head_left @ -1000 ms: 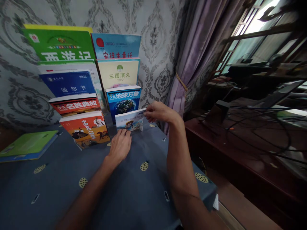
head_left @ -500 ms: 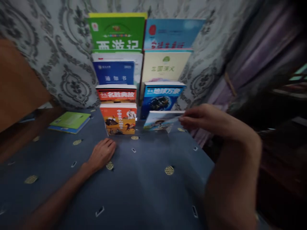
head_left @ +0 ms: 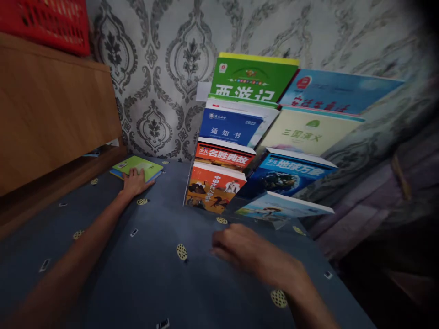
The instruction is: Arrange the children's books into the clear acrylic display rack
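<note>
My left hand (head_left: 135,181) rests on the front edge of a thin green book (head_left: 146,165) lying flat, its fingers spread over the cover. Under that book shows the edge of a blue one (head_left: 118,174). My right hand (head_left: 236,244) hovers low over the tablecloth, fingers curled together, with nothing visible in them. Just beyond it stands a tiered rack of upright books. Its front row has an orange book (head_left: 214,189) on the left and a pale blue book (head_left: 274,206) on the right, leaning back.
Behind stand a blue globe-cover book (head_left: 284,176), a dark blue booklet (head_left: 229,128), a cream book (head_left: 310,130) and a tall green book (head_left: 254,75). A wooden cabinet (head_left: 58,105) with a red basket (head_left: 51,25) on it borders the left. A curtain (head_left: 370,214) hangs at right.
My view has swung left. My left hand has moved from beside the rack onto the green book. My right hand has left the pale blue book and come down toward me.
</note>
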The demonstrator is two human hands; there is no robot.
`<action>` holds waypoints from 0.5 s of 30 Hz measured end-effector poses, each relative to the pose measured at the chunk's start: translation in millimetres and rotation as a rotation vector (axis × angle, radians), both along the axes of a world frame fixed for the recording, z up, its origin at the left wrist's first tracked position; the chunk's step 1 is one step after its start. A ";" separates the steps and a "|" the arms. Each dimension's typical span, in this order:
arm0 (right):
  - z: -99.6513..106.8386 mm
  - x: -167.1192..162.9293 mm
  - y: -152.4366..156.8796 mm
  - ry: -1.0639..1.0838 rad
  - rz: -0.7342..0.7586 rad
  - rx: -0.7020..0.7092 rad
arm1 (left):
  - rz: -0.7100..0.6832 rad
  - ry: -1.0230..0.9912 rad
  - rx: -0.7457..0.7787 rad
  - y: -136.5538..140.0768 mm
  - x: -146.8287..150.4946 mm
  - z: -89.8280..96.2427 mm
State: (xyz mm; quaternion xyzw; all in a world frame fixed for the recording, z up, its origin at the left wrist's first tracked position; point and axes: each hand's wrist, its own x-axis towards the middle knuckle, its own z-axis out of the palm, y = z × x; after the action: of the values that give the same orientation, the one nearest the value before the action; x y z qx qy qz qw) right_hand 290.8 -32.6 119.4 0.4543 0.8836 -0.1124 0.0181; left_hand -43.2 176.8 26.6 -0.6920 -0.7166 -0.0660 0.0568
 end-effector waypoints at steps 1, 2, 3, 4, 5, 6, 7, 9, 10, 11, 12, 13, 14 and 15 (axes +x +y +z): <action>-8.2 -8.7 1.9 -0.029 0.028 -0.011 | -0.016 0.002 -0.018 0.6 -1.7 -0.9; -15.5 -16.2 3.7 -0.062 0.041 -0.025 | -0.034 0.008 -0.031 -0.2 -2.9 -1.7; -21.5 -22.9 5.3 -0.092 0.050 -0.039 | -0.050 0.016 -0.039 -2.4 -3.7 -2.2; -26.0 -28.9 6.5 -0.120 0.059 -0.057 | -0.064 0.025 -0.043 -5.7 -4.1 -2.5; -28.9 -34.4 7.3 -0.144 0.066 -0.079 | -0.076 0.036 -0.044 -10.0 -4.2 -2.5; -30.5 -39.4 7.7 -0.162 0.070 -0.097 | -0.087 0.048 -0.042 -15.0 -4.0 -2.4; -31.0 -43.7 7.5 -0.173 0.070 -0.112 | -0.096 0.060 -0.038 -20.5 -3.6 -2.2; -30.4 -50.1 6.1 -0.178 0.064 -0.130 | -0.116 0.084 -0.025 -32.5 -2.4 -1.6; -30.0 -52.0 5.1 -0.174 0.056 -0.131 | -0.127 0.097 -0.018 -38.6 -1.6 -1.2; -29.8 -53.1 4.1 -0.166 0.050 -0.130 | -0.139 0.112 -0.013 -44.9 -0.7 -0.7; -29.8 -53.6 3.1 -0.158 0.048 -0.129 | -0.151 0.128 -0.009 -51.1 0.3 0.2; -29.9 -53.7 2.3 -0.152 0.044 -0.129 | -0.162 0.147 -0.007 -57.5 1.4 1.3; -30.1 -53.4 1.6 -0.142 0.041 -0.126 | -0.173 0.168 -0.010 -64.1 2.7 2.9; -30.4 -53.1 1.1 -0.129 0.038 -0.128 | -0.183 0.191 -0.014 -71.4 4.3 4.7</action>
State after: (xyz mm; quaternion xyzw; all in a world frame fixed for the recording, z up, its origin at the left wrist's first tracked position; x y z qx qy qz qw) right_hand 237.8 -31.5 89.0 0.4416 0.8801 -0.1387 0.1059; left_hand -39.0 105.4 31.4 -0.7579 -0.6424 0.0004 0.1136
